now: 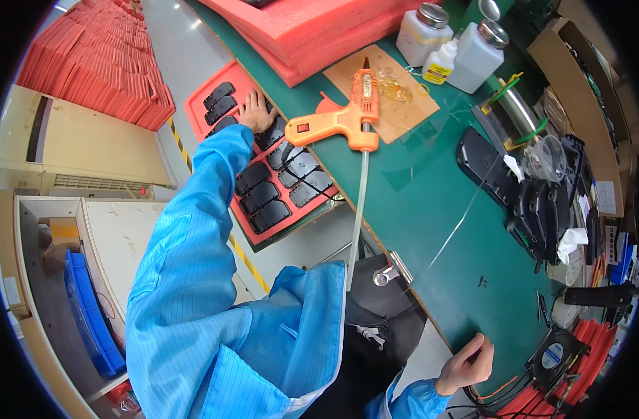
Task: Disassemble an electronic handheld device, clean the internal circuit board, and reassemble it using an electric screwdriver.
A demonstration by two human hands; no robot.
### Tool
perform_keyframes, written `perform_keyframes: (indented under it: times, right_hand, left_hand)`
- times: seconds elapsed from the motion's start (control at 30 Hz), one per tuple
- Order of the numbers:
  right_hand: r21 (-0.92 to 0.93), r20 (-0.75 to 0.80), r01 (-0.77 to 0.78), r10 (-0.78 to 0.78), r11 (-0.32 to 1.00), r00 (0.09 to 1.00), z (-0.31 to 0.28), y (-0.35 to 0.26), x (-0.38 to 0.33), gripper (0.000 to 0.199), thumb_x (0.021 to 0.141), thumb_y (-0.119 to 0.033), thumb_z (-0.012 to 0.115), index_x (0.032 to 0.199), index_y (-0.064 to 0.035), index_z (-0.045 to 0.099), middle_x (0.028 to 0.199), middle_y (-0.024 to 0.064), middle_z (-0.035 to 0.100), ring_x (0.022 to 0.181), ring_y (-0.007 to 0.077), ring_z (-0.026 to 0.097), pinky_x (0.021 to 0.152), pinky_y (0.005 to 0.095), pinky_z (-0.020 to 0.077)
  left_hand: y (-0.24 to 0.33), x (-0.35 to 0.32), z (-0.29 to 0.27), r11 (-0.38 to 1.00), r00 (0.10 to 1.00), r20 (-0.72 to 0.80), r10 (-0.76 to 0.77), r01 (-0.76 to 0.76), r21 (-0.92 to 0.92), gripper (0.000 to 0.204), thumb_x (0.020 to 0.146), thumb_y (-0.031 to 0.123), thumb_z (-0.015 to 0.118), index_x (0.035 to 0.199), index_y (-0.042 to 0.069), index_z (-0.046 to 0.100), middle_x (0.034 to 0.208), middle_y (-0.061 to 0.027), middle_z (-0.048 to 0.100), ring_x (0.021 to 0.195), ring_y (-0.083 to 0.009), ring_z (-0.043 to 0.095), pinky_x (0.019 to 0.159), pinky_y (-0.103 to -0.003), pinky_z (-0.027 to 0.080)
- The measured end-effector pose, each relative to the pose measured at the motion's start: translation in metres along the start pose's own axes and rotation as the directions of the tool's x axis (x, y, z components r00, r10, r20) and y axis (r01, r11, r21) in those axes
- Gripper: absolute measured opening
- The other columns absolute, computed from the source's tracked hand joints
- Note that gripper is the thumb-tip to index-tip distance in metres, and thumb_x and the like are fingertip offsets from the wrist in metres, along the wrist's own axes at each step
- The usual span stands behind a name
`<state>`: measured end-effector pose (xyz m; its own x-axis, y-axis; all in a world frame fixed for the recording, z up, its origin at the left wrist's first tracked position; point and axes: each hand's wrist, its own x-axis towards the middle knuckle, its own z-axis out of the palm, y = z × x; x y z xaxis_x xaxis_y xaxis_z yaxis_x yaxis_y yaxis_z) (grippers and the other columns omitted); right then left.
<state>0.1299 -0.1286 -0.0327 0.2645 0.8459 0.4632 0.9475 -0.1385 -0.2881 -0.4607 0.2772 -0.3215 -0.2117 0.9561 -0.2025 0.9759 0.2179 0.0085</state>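
Nearest, right of the orange glue gun (344,124), I see the person's right hand (467,363) loosely curled by the edge of the green table (459,279); whether it pinches anything, I cannot tell. Left of the gun, the left hand (256,114), fingers spread, rests on black plastic parts (270,136) in a red foam tray (240,78). Beyond the gun, rightward, stand 2 white bottles (481,57).

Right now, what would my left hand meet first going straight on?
Probably the edge of the green table, though depth is unclear; if your left hand clears it, perhaps the red foam slab.
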Motion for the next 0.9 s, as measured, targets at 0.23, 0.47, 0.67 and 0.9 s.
perform_keyframes:
  times: [0.23, 0.47, 0.67, 0.9]
  right_hand:
    - [0.015, 0.012, 0.035, -0.036, 0.999, 0.999, -0.002, 0.000, 0.007, 0.008, 0.100, 0.000, 0.068, 0.093, 0.0030, 0.068, 0.072, 0.0133, 0.059, 0.055, 0.0259, 0.051, 0.052, 0.0361, 0.0394]
    - [0.075, -0.018, -0.012, 0.013, 0.997, 1.000, -0.003, -0.003, 0.005, 0.008, 0.100, -0.001, 0.069, 0.092, 0.0021, 0.069, 0.071, 0.0127, 0.058, 0.055, 0.0266, 0.052, 0.051, 0.0376, 0.0389]
    - [0.097, -0.020, -0.007, 0.009, 0.995, 1.000, 0.001, 0.000, 0.004, 0.009, 0.099, -0.002, 0.070, 0.091, 0.0015, 0.068, 0.070, 0.0124, 0.057, 0.055, 0.0274, 0.052, 0.051, 0.0386, 0.0388]
    - [0.138, -0.047, 0.031, -0.025, 0.990, 0.999, 0.004, -0.001, 0.010, 0.008, 0.097, -0.001, 0.073, 0.090, 0.0002, 0.068, 0.069, 0.0108, 0.055, 0.054, 0.0252, 0.050, 0.051, 0.0382, 0.0376]
  left_hand:
    - [-0.032, 0.037, -0.002, 0.985, 0.972, 0.229, -0.056, 0.091, -0.144, 0.096, 0.106, 0.069, 0.038, 0.170, 0.001, 0.013, 0.174, -0.0309, 0.016, 0.161, -0.0539, 0.011, 0.129, -0.062, 0.019]
    - [-0.054, -0.014, -0.189, 0.651, 0.717, -0.529, -0.455, -0.138, -0.747, 0.079, 0.104, 0.030, 0.067, 0.163, -0.005, 0.027, 0.137, -0.0317, 0.063, 0.127, -0.0337, 0.064, 0.107, -0.043, 0.050]
    - [0.056, -0.129, -0.363, 0.694, 0.574, -0.814, -0.088, -0.551, -0.464, 0.052, 0.101, 0.035, 0.073, 0.134, -0.004, 0.064, 0.120, -0.0210, 0.075, 0.115, -0.0277, 0.071, 0.100, -0.040, 0.055]
    - [0.145, -0.093, -0.388, 0.925, 0.650, -0.668, 0.361, -0.342, 0.166, 0.074, 0.090, 0.066, 0.075, 0.125, 0.000, 0.075, 0.108, -0.0212, 0.079, 0.102, -0.0390, 0.076, 0.095, -0.046, 0.057]
